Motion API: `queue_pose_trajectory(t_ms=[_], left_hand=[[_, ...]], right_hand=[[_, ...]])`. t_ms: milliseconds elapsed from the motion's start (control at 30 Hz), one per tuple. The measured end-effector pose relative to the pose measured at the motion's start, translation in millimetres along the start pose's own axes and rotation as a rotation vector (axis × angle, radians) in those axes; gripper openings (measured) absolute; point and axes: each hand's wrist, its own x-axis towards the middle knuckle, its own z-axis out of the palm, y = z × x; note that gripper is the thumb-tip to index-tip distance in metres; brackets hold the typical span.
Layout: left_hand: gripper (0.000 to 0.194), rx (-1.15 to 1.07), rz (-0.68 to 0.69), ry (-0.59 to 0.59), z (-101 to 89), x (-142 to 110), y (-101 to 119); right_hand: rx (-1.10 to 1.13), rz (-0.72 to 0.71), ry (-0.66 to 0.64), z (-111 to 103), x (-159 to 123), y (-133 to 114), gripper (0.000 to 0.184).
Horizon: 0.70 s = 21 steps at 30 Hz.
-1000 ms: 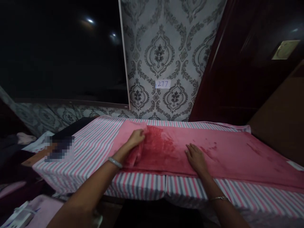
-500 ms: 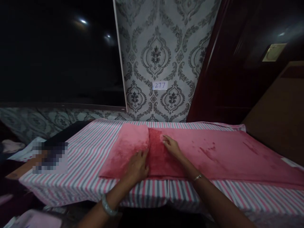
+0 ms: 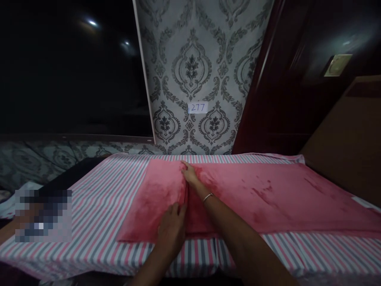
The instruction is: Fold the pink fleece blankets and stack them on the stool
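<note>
A pink plush cloth (image 3: 232,198), which looks like a blanket, lies in a long strip, with its left end folded over into a shorter flap (image 3: 157,190). My left hand (image 3: 172,226) rests on the near part of the flap's right edge, fingers stretched forward. Farther back, my right hand (image 3: 189,173) touches the far end of that same edge, with fingers extended and partly apart. Darker brushed patches show in the pile on both layers. My forearms hide some of the cloth's near side.
A striped sheet (image 3: 98,202) covers the table. Behind are a large dark screen (image 3: 71,71) and patterned wallpaper with a "277" label (image 3: 198,107). Dark red panelling (image 3: 282,99) and a brown board (image 3: 351,131) stand at right. A pixelated patch (image 3: 43,216) covers the left.
My right hand has moved left and away from me, from the lower layer to the flap's far edge. My left hand sits slightly nearer. The view has shifted a little.
</note>
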Motion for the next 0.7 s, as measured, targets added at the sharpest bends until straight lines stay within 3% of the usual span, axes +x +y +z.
queue_pose_trajectory(t_ms=[133,267,500,700], left_hand=[[0.073,-0.072,0.051,0.004,5.9,8.4,7.5],[0.069,-0.047,0.096,-0.07,18.3,11.0,18.7],[0.068,-0.089,0.09,-0.081,4.0,13.2,26.0],[0.063,-0.142,0.114,-0.111,14.6,16.2,37.3]], right_hand=[[-0.093,0.082,0.097,-10.5,-3.8,6.3,0.057],[-0.171,0.133,0.093,-19.0,-16.4,16.6,0.05],[-0.177,0.147,0.085,-25.4,-0.5,13.5,0.055],[-0.223,0.165,0.145,-37.6,-13.1,20.2,0.055]])
